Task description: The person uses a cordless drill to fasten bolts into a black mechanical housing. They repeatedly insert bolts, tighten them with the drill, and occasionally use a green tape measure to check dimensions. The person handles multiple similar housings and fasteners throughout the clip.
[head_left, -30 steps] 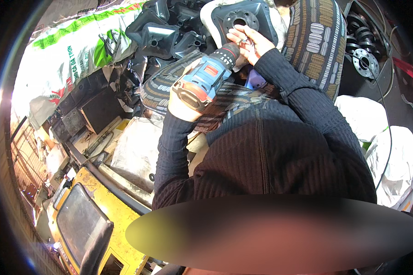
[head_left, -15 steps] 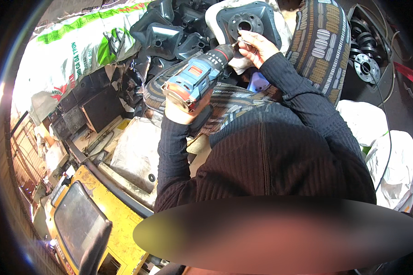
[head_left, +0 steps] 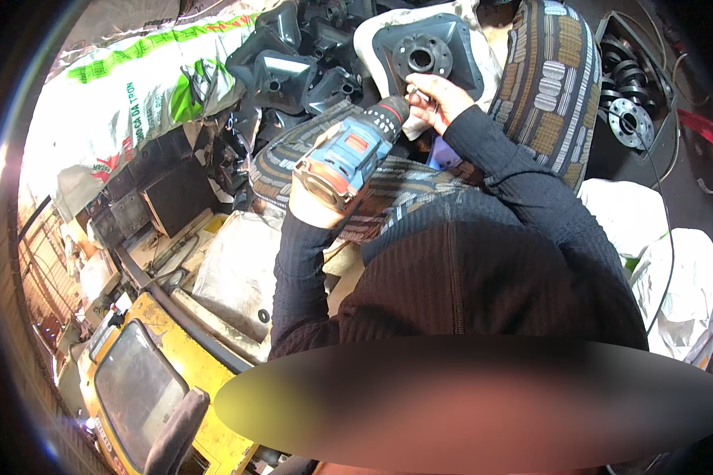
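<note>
My left hand [head_left: 315,207] is wrapped round the handle of a blue cordless drill [head_left: 355,150], its black chuck aimed up and to the right. Right at the chuck's front end, my right hand [head_left: 449,99] pinches a small shiny metal piece [head_left: 421,95], too small to name for sure. Just beyond these fingers lies a dark square metal part with sloping sides [head_left: 461,55]. A round flange [head_left: 421,60] with a large centre hole and smaller holes around it sits in its middle. White sheeting [head_left: 364,39] lies under this part.
Several similar dark metal parts [head_left: 281,79] are heaped at the far left, beside a white and green sack [head_left: 135,103]. A patterned cushion [head_left: 543,87] curves around on the right. Beyond it, a bin holds stacked metal flanges [head_left: 632,123]. A yellow machine [head_left: 166,332] stands at lower left.
Both hands have shifted slightly toward me, away from the flange's centre hole. The drill has moved a little right and nearer, its chuck still close to the pinched piece.
</note>
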The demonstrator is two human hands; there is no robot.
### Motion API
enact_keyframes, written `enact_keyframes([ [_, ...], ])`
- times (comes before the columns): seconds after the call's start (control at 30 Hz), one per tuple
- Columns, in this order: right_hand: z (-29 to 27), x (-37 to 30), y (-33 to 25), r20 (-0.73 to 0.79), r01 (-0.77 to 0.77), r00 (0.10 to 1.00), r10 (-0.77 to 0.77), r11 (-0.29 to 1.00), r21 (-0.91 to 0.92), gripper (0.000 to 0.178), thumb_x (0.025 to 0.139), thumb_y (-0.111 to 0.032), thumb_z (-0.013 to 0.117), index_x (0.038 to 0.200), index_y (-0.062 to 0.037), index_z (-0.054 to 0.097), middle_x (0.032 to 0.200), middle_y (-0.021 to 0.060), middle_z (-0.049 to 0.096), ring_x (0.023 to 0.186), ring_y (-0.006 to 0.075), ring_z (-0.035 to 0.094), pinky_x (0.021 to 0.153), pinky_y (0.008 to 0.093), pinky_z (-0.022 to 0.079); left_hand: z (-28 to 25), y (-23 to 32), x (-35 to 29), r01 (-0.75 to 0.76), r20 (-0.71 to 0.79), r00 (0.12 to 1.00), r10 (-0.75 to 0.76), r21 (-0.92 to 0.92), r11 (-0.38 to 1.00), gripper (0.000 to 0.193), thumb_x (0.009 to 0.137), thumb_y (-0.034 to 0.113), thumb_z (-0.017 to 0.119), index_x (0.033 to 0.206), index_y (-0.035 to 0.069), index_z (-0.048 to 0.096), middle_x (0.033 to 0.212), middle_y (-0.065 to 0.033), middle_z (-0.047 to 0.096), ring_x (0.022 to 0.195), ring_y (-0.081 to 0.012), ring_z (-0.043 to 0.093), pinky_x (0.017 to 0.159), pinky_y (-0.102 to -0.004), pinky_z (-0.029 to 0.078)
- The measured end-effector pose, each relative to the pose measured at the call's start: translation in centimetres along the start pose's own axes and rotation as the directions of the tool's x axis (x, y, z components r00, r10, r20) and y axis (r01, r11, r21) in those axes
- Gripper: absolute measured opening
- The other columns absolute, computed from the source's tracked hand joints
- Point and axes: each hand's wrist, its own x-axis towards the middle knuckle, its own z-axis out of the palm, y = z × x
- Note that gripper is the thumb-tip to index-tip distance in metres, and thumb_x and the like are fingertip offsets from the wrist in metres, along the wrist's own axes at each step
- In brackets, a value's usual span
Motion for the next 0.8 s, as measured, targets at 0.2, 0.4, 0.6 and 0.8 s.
enact_keyframes([
  [0.2,-0.9,0.0,0.3,0.063,0.029,0.998,-0.030,0.999,0.025,0.039,0.087,-0.011,0.059,0.122,-0.0003,0.048,0.106,0.0117,0.060,0.092,0.0185,0.062,0.080,0.0320,0.054,0.0,0.1,0.6,0.106,-0.077,0.990,-0.121,-0.179,0.978,0.037,0.068,0.018,0.073,0.102,0.007,0.062,0.094,-0.0109,0.064,0.086,-0.0298,0.062,0.076,-0.0412,0.048],
  [0.4,-2.5,-0.7,0.8,-0.045,0.023,0.999,-0.028,0.995,-0.094,0.040,0.087,-0.005,0.055,0.124,0.0029,0.045,0.117,0.0158,0.056,0.105,0.0239,0.058,0.081,0.0317,0.054,0.9,-1.6,1.2,0.104,-0.086,0.988,-0.125,-0.211,0.972,0.033,0.067,0.015,0.074,0.097,0.006,0.063,0.091,-0.0099,0.064,0.081,-0.0283,0.062,0.069,-0.0383,0.049],
  [0.6,-3.1,-1.4,-0.5,-0.109,0.071,0.990,-0.094,0.978,-0.195,0.038,0.090,-0.008,0.052,0.125,0.0028,0.044,0.118,0.0165,0.056,0.105,0.0222,0.059,0.077,0.0259,0.054,1.8,-2.2,2.3,0.314,0.064,0.949,-0.309,-0.287,0.905,0.047,0.068,0.022,0.075,0.108,0.004,0.056,0.100,-0.0135,0.061,0.091,-0.0287,0.061,0.079,-0.0378,0.048],
  [0.8,-2.9,-0.9,-1.7,-0.143,0.244,0.950,-0.278,0.945,-0.218,0.034,0.092,-0.011,0.051,0.122,0.0042,0.046,0.108,0.0176,0.059,0.095,0.0222,0.062,0.071,0.0275,0.056,0.2,-2.6,5.6,0.332,0.225,0.930,-0.290,-0.178,0.926,0.051,0.067,0.024,0.076,0.110,0.005,0.054,0.103,-0.0129,0.060,0.096,-0.0286,0.059,0.084,-0.0374,0.046],
])
